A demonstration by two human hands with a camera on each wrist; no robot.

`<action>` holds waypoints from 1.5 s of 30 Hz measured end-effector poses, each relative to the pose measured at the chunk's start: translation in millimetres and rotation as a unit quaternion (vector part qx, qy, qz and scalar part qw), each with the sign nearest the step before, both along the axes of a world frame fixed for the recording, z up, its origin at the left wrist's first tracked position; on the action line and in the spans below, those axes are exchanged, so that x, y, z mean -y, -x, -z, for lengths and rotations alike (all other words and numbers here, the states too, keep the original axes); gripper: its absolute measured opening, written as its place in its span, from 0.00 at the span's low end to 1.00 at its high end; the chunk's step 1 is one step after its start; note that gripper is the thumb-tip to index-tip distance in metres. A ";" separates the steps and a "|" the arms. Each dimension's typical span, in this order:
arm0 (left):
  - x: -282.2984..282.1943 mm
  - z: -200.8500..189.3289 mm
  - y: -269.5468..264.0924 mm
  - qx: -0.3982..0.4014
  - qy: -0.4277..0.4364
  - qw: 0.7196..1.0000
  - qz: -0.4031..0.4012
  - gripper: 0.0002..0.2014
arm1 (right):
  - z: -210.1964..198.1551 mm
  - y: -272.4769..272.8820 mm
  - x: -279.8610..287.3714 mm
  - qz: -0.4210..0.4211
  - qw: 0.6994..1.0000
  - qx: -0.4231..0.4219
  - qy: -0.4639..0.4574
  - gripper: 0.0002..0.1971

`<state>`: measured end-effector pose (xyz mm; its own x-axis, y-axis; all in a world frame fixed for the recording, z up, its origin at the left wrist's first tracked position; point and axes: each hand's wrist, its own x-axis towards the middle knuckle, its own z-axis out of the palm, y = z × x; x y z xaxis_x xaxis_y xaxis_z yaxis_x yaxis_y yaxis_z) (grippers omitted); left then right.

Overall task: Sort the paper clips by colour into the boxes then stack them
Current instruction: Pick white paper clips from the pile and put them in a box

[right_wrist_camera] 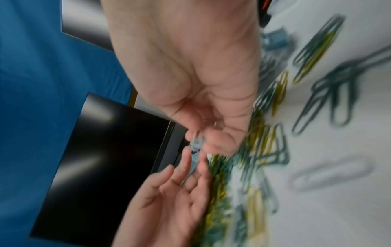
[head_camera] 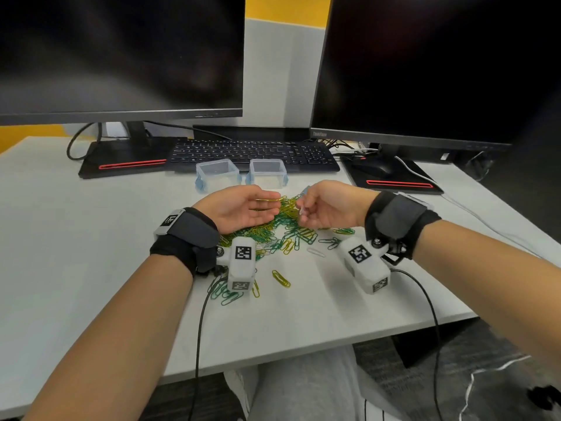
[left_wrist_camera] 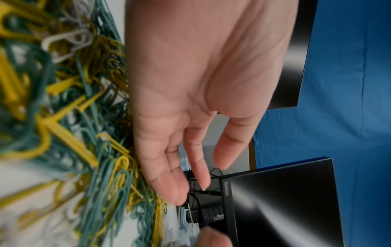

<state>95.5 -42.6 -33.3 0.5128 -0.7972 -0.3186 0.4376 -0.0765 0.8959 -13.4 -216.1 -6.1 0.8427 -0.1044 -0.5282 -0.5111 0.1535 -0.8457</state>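
On the white counter (head_camera: 91, 238) a loose heap of green, yellow and white wire paper clips (head_camera: 288, 229) lay between the two wrists and spread toward 6 o'clock, where a few single clips lay apart from it. Both hands were held just above the far part of this heap.

The left hand (head_camera: 243, 208) was turned palm up with its fingers straight and relaxed, pointing toward 3 o'clock. A thin yellow paper clip (head_camera: 268, 200) showed at its fingertips; whether it lay on the fingers or was pinched I cannot tell.

The right hand (head_camera: 324, 208) was at 3 o'clock from the left one, near it but not touching. Its fingers were curled and pinched a small pale clip (head_camera: 302, 211), white or clear; in the right wrist view this object is blurred.

Two small clear plastic boxes with blue side latches stood side by side at 12 o'clock from the hands, the left box (head_camera: 217, 174) and the right box (head_camera: 267, 173), both without lids. They stood just in front of a black keyboard (head_camera: 252, 153). Behind it were two dark monitors (head_camera: 121, 56), and a black mouse (head_camera: 372, 168) lay at 2 o'clock from the right hand.
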 end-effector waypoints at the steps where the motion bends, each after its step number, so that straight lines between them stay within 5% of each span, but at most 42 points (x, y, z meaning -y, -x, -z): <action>1: 0.1 -0.2 0.7 0.004 -0.010 1.000 0.012 0.16 | -0.8 4.7 3.4 -0.027 0.999 -0.014 0.018 0.09; 4: 0.0 -2.0 4.5 0.037 -0.039 0.997 0.054 0.16 | -2.4 20.5 5.3 -0.149 0.969 -0.037 0.192 0.10; 8: 2.1 -2.1 7.0 0.070 -0.046 0.995 0.053 0.17 | 2.7 37.1 2.8 -0.291 0.805 -0.010 0.517 0.11; 15: 1.6 -0.9 0.3 0.035 0.017 0.999 -0.014 0.15 | 7.6 33.9 -12.0 -0.366 0.716 0.010 0.594 0.15; 16: 1.7 -1.1 -0.9 0.030 0.035 0.998 -0.030 0.15 | 7.8 32.3 -12.0 -0.361 0.735 0.021 0.574 0.16; 17: 1.6 -1.1 -2.1 0.030 0.050 0.997 -0.046 0.15 | 8.1 31.1 -12.3 -0.338 0.797 0.032 0.500 0.15; 19: 0.8 -0.9 -4.7 0.041 0.071 0.993 -0.081 0.14 | 9.4 28.0 -10.7 -0.224 0.957 0.061 0.170 0.10; 20: -0.1 -0.9 -6.0 0.047 0.083 0.990 -0.101 0.15 | 9.9 25.3 -8.1 -0.149 0.986 0.075 -0.003 0.09; 22: -2.4 -2.3 -7.9 0.050 0.119 0.981 -0.144 0.15 | 10.6 19.5 -2.6 -0.071 0.976 0.079 -0.190 0.06; 24: -5.5 -3.9 -10.6 0.028 0.165 0.968 -0.184 0.15 | 12.6 13.6 -4.0 -0.059 0.974 0.054 -0.212 0.03; 26: -10.3 -4.9 -14.2 -0.014 0.207 0.957 -0.202 0.15 | 16.3 10.4 -11.8 -0.066 0.990 0.022 -0.119 0.09; 28: -16.5 -3.5 -17.9 -0.084 0.252 0.942 -0.203 0.16 | 20.1 8.9 -23.6 -0.111 0.987 0.032 0.113 0.09; 30: -21.1 -0.4 -20.5 -0.147 0.295 0.921 -0.205 0.18 | 21.5 7.6 -33.5 -0.179 0.905 0.071 0.379 0.09; 32: -23.2 2.9 -21.8 -0.182 0.322 0.905 -0.211 0.22 | 22.2 4.1 -41.5 -0.233 0.805 0.109 0.535 0.10; 36: -22.8 6.1 -22.1 -0.198 0.322 0.901 -0.213 0.23 | 19.7 -2.0 -50.0 -0.293 0.737 0.113 0.599 0.07; 38: -22.4 5.6 -21.3 -0.199 0.313 0.905 -0.210 0.22 | 14.7 -1.3 -45.7 -0.302 0.752 0.102 0.577 0.09; 40: -22.9 4.8 -21.0 -0.205 0.309 0.904 -0.213 0.21 | 9.8 0.7 -38.2 -0.267 0.827 0.095 0.486 0.09; 43: -23.0 3.8 -19.8 -0.203 0.308 0.905 -0.213 0.22 | 6.7 5.3 -26.4 -0.210 0.946 0.085 0.232 0.11; 45: -21.3 3.2 -17.9 -0.200 0.302 0.909 -0.208 0.21 | 10.7 6.4 -18.1 -0.177 0.980 0.086 0.022 0.10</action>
<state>113.4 -21.3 -36.5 0.7493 -0.6523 -0.1141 0.6158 0.6230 0.4823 -19.7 -198.1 -16.8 0.9064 0.1911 -0.3768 -0.3752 -0.0459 -0.9258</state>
